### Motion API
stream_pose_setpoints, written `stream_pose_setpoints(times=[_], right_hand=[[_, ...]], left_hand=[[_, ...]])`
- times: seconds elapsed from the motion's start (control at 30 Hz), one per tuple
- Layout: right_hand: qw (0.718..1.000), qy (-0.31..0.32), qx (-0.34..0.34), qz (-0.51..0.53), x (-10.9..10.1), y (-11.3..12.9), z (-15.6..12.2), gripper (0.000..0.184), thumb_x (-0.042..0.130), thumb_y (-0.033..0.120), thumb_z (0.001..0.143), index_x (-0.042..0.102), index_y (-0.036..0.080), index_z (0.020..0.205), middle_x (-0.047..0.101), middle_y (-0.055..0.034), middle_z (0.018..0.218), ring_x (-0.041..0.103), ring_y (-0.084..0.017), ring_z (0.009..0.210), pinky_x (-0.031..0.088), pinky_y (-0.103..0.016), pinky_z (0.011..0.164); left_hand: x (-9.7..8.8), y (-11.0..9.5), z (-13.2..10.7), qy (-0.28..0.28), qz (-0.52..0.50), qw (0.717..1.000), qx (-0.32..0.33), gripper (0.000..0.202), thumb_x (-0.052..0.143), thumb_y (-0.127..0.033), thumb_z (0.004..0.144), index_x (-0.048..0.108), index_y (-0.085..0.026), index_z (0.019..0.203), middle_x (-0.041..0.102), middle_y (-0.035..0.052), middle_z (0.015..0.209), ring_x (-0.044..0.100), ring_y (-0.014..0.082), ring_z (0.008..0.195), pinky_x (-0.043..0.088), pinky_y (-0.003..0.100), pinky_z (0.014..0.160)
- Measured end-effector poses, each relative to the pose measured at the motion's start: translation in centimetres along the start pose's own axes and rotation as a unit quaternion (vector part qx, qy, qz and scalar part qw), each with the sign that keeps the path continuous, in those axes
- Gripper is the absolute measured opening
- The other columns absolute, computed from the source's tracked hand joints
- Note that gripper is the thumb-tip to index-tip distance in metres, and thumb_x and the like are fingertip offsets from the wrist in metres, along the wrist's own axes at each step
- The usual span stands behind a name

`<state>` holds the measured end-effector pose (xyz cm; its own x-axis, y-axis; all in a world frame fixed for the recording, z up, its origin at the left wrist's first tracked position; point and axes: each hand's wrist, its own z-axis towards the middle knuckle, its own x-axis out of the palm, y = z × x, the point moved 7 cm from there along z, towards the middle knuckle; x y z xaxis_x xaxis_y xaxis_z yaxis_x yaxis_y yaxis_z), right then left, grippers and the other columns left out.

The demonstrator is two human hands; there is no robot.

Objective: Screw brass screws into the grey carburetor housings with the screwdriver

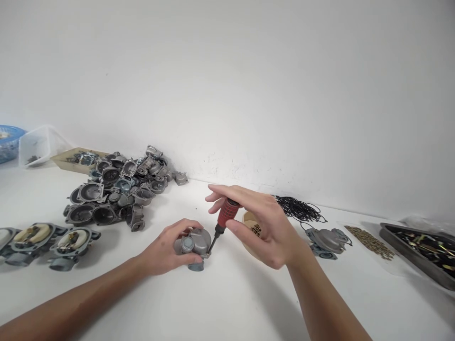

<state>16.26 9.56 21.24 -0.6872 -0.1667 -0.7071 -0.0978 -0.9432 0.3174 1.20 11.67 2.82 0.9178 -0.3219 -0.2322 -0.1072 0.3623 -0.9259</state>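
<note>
My left hand (167,248) is wrapped round a small grey metal carburetor (200,241), steadying it on the white table with its rounded bowl facing up. In my right hand (265,227) is a screwdriver (227,213) with a red and black handle. The thumb lies along the handle on one side and the fingers reach over its top. The tool leans, its dark shaft running down to the carburetor's right edge, where the tip meets a corner screw. Behind the right hand, a round tan container (251,221) holding small brass-coloured pieces is partly hidden.
Metal carburetor bowls (106,194) are heaped at the back left. Open carburetors with pale floats (73,244) stand at the left. Rightward lie black rubber rings (298,208), another carburetor (329,242), small brass parts (369,241) and a dark tray (419,251).
</note>
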Motion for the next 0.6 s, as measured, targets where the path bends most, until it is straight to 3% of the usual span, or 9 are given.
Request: stream_pose_setpoints(times=[0.07, 0.17, 0.23, 0.33, 0.4, 0.5, 0.6], right_hand=[[1.0, -0.016, -0.013, 0.002, -0.03, 0.14, 0.01, 0.049, 0.061, 0.014, 0.103, 0.06, 0.026, 0.151, 0.077, -0.0041, 0.102, 0.072, -0.016, 0.083, 0.063, -0.034, 0.079], [0.995, -0.058, -0.012, -0.079, -0.41, 0.18, 0.09, 0.039, 0.081, 0.021, 0.095, 0.071, 0.028, 0.132, 0.071, 0.0033, 0.078, 0.067, -0.014, 0.072, 0.057, -0.028, 0.068], [0.995, -0.049, -0.007, -0.082, -0.29, 0.2, 0.19, 0.04, 0.08, 0.023, 0.096, 0.069, 0.026, 0.134, 0.073, 0.0017, 0.082, 0.068, -0.015, 0.074, 0.059, -0.03, 0.072], [1.0, 0.004, -0.005, -0.003, 0.31, 0.28, 0.3, 0.046, 0.062, 0.016, 0.103, 0.06, 0.023, 0.149, 0.077, -0.0057, 0.104, 0.074, -0.017, 0.088, 0.063, -0.037, 0.085], [1.0, 0.006, -0.004, 0.012, 0.33, 0.31, 0.31, 0.044, 0.063, 0.015, 0.103, 0.062, 0.024, 0.146, 0.077, -0.0049, 0.101, 0.074, -0.017, 0.086, 0.064, -0.036, 0.083], [0.999, -0.024, 0.002, -0.046, -0.01, 0.26, 0.31, 0.04, 0.078, 0.02, 0.097, 0.07, 0.028, 0.134, 0.072, 0.0009, 0.083, 0.07, -0.016, 0.078, 0.061, -0.031, 0.073], [1.0, -0.002, 0.006, -0.028, 0.15, 0.34, 0.24, 0.042, 0.07, 0.021, 0.102, 0.064, 0.026, 0.143, 0.075, -0.0024, 0.092, 0.071, -0.017, 0.084, 0.063, -0.035, 0.08]], left_hand=[[0.03, -0.02, 0.01, 0.002, 0.001, 1.0, 0.003, 0.051, 0.088, -0.033, 0.086, 0.063, -0.024, 0.13, 0.075, 0.0073, 0.12, 0.072, 0.0292, 0.109, 0.058, 0.05, 0.099], [0.05, -0.1, 0.04, 0.003, -0.001, 1.0, 0.011, 0.049, 0.087, -0.033, 0.087, 0.064, -0.024, 0.129, 0.075, 0.0077, 0.119, 0.072, 0.029, 0.107, 0.058, 0.048, 0.096], [0.05, -0.12, 0.06, 0.002, -0.001, 1.0, 0.011, 0.05, 0.087, -0.034, 0.086, 0.063, -0.024, 0.129, 0.075, 0.0077, 0.119, 0.071, 0.0295, 0.107, 0.057, 0.048, 0.095], [0.04, -0.09, 0.07, 0.001, 0.004, 1.0, -0.001, 0.051, 0.088, -0.033, 0.086, 0.063, -0.024, 0.13, 0.075, 0.0074, 0.119, 0.071, 0.0303, 0.109, 0.056, 0.049, 0.098], [0.02, -0.13, 0.06, 0.001, 0.006, 1.0, -0.003, 0.051, 0.088, -0.034, 0.085, 0.064, -0.024, 0.129, 0.075, 0.0076, 0.119, 0.071, 0.0301, 0.108, 0.056, 0.048, 0.098], [0.02, -0.11, 0.07, 0.002, 0.009, 1.0, -0.003, 0.051, 0.088, -0.036, 0.085, 0.064, -0.024, 0.129, 0.074, 0.0082, 0.121, 0.07, 0.0301, 0.108, 0.057, 0.047, 0.095], [0.04, 0.05, 0.07, 0.003, 0.005, 1.0, -0.004, 0.051, 0.088, -0.035, 0.085, 0.064, -0.024, 0.129, 0.075, 0.0078, 0.119, 0.071, 0.0305, 0.107, 0.057, 0.048, 0.096]])
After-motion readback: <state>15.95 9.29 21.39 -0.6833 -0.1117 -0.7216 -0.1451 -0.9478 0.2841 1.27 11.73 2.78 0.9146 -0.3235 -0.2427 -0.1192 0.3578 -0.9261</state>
